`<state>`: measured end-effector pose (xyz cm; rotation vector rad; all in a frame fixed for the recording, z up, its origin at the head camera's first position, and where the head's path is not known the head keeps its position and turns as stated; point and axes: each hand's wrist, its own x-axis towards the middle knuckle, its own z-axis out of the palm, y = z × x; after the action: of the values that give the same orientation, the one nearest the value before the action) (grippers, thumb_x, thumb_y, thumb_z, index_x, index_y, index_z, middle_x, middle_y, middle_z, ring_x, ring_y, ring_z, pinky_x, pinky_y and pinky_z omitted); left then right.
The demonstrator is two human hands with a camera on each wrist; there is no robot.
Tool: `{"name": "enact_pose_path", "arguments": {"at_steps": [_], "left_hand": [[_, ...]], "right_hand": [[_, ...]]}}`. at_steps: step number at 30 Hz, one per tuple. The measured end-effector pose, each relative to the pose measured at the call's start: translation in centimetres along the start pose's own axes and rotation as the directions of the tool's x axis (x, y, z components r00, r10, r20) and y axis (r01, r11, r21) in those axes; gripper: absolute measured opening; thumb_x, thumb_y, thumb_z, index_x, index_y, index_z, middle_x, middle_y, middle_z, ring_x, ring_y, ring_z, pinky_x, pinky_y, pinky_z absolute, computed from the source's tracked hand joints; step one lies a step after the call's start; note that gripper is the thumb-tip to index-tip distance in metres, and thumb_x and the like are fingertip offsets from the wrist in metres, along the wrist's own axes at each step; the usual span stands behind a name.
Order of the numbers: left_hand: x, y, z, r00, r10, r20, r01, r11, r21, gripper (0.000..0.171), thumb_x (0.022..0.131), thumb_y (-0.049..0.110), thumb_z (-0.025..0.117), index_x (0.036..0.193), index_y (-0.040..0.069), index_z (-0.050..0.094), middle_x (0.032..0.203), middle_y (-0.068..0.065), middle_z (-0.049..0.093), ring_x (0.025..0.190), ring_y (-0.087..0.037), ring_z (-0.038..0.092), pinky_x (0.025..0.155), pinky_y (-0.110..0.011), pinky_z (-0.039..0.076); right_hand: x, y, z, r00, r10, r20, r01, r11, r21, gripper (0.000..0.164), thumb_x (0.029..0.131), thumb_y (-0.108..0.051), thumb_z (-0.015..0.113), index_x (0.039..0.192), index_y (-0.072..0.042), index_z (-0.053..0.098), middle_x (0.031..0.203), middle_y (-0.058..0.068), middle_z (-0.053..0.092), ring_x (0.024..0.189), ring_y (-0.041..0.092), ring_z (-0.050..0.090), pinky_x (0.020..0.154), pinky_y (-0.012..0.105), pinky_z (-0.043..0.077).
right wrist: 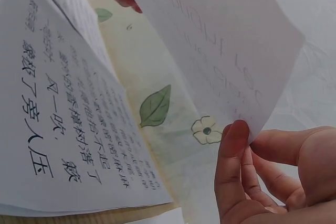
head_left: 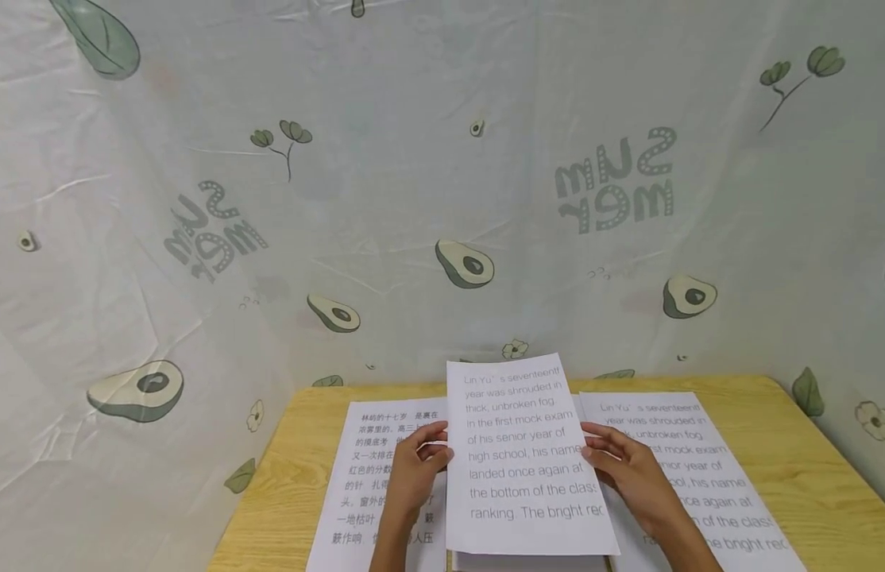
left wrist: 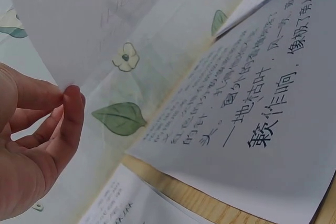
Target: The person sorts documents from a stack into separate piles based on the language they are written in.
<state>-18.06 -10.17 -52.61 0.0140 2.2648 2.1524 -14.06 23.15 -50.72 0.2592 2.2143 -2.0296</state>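
A white sheet [head_left: 521, 461] printed with English text is held up above the table, its lower edge toward me. My left hand [head_left: 417, 473] pinches its left edge between thumb and fingers. At the opposite edge, my right hand [head_left: 631, 469] pinches it the same way. Below the sheet lies a middle pile of paper [left wrist: 252, 93], whose top page carries Chinese text in both wrist views; the raised sheet hides most of it from the head view. The sheet's blank back faces both wrist cameras, with print showing through faintly.
Chinese-printed paper [head_left: 345, 492] lies on the left of the wood-grain table [head_left: 271, 477], partly behind my left forearm. English-printed paper [head_left: 728, 477] lies on the right, partly under my right forearm. A pale curtain [head_left: 385, 199] with avocado prints hangs behind the table.
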Motion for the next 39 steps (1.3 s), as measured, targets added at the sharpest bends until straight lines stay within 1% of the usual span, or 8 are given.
{"name": "enact_pose_path", "arguments": {"at_steps": [8, 14, 18, 21, 25, 28, 33, 39], "left_hand": [[-0.3, 0.4, 0.1, 1.000, 0.008, 0.010, -0.008, 1.000, -0.021, 0.044, 0.094, -0.001, 0.073, 0.138, 0.003, 0.070, 0.125, -0.018, 0.068, 0.099, -0.018, 0.069, 0.081, -0.026, 0.064], [0.1, 0.3, 0.5, 1.000, 0.013, 0.016, -0.013, 1.000, -0.023, 0.043, 0.093, -0.003, 0.073, 0.136, 0.003, 0.071, 0.123, -0.018, 0.070, 0.096, -0.015, 0.069, 0.079, -0.024, 0.063], [0.4, 0.5, 0.7, 1.000, 0.015, 0.025, -0.014, 1.000, -0.026, 0.044, 0.093, -0.002, 0.074, 0.136, 0.004, 0.071, 0.124, -0.018, 0.070, 0.097, -0.015, 0.070, 0.080, -0.026, 0.064], [0.5, 0.6, 0.8, 1.000, 0.009, 0.021, -0.008, 1.000, -0.024, 0.044, 0.092, -0.002, 0.074, 0.136, 0.004, 0.072, 0.124, -0.018, 0.070, 0.097, -0.015, 0.070, 0.080, -0.028, 0.064], [0.6, 0.7, 1.1, 1.000, 0.005, 0.015, -0.005, 1.000, -0.024, 0.045, 0.092, -0.003, 0.074, 0.136, 0.004, 0.071, 0.123, -0.017, 0.069, 0.095, -0.013, 0.069, 0.078, -0.026, 0.063], [0.8, 0.7, 1.8, 1.000, 0.011, 0.023, -0.010, 0.999, -0.032, 0.045, 0.092, -0.003, 0.073, 0.136, 0.003, 0.071, 0.123, -0.018, 0.069, 0.094, -0.012, 0.068, 0.077, -0.024, 0.063], [0.9, 0.8, 3.1, 1.000, -0.011, 0.025, 0.013, 0.998, -0.054, 0.044, 0.091, -0.003, 0.073, 0.135, 0.005, 0.072, 0.121, -0.016, 0.069, 0.094, -0.013, 0.069, 0.079, -0.026, 0.064], [0.8, 0.9, 5.4, 0.999, -0.029, 0.016, 0.030, 0.997, -0.072, 0.044, 0.091, -0.005, 0.073, 0.134, 0.006, 0.073, 0.120, -0.014, 0.069, 0.094, -0.014, 0.070, 0.081, -0.027, 0.065]], "right_hand": [[-0.3, -0.3, -0.5, 0.999, -0.010, 0.031, 0.010, 1.000, -0.002, 0.065, 0.106, -0.028, 0.070, 0.162, -0.008, 0.045, 0.139, 0.003, 0.063, 0.111, 0.003, 0.069, 0.094, 0.018, 0.057], [-0.1, -0.4, -1.0, 0.999, -0.030, 0.036, 0.030, 0.999, -0.019, 0.065, 0.106, -0.030, 0.070, 0.162, -0.008, 0.045, 0.134, -0.002, 0.063, 0.109, 0.002, 0.068, 0.092, 0.019, 0.057], [0.3, -0.6, -1.4, 0.998, -0.048, 0.044, 0.049, 0.998, -0.031, 0.066, 0.106, -0.031, 0.069, 0.162, -0.007, 0.044, 0.133, -0.004, 0.064, 0.108, 0.001, 0.068, 0.091, 0.019, 0.058], [0.6, -0.8, -1.7, 0.997, -0.050, 0.059, 0.052, 0.998, -0.035, 0.067, 0.107, -0.032, 0.069, 0.163, -0.007, 0.043, 0.133, -0.005, 0.063, 0.109, 0.001, 0.068, 0.091, 0.019, 0.058], [0.8, -0.8, -2.0, 0.997, -0.046, 0.064, 0.050, 0.997, -0.054, 0.067, 0.107, -0.033, 0.068, 0.163, -0.006, 0.043, 0.131, -0.008, 0.063, 0.108, 0.000, 0.067, 0.091, 0.018, 0.057], [0.9, -0.9, -2.5, 0.997, -0.048, 0.060, 0.052, 0.996, -0.066, 0.067, 0.107, -0.033, 0.068, 0.163, -0.006, 0.043, 0.128, -0.011, 0.063, 0.107, 0.000, 0.067, 0.090, 0.018, 0.057], [0.8, -0.6, -3.7, 0.997, -0.044, 0.059, 0.050, 0.994, -0.097, 0.068, 0.107, -0.033, 0.068, 0.163, -0.005, 0.041, 0.126, -0.014, 0.063, 0.106, -0.001, 0.066, 0.089, 0.018, 0.057], [0.6, 0.2, -5.9, 0.998, -0.018, 0.054, 0.026, 0.988, -0.150, 0.070, 0.108, -0.034, 0.066, 0.165, -0.005, 0.039, 0.125, -0.018, 0.062, 0.106, -0.005, 0.066, 0.089, 0.017, 0.057]]}}
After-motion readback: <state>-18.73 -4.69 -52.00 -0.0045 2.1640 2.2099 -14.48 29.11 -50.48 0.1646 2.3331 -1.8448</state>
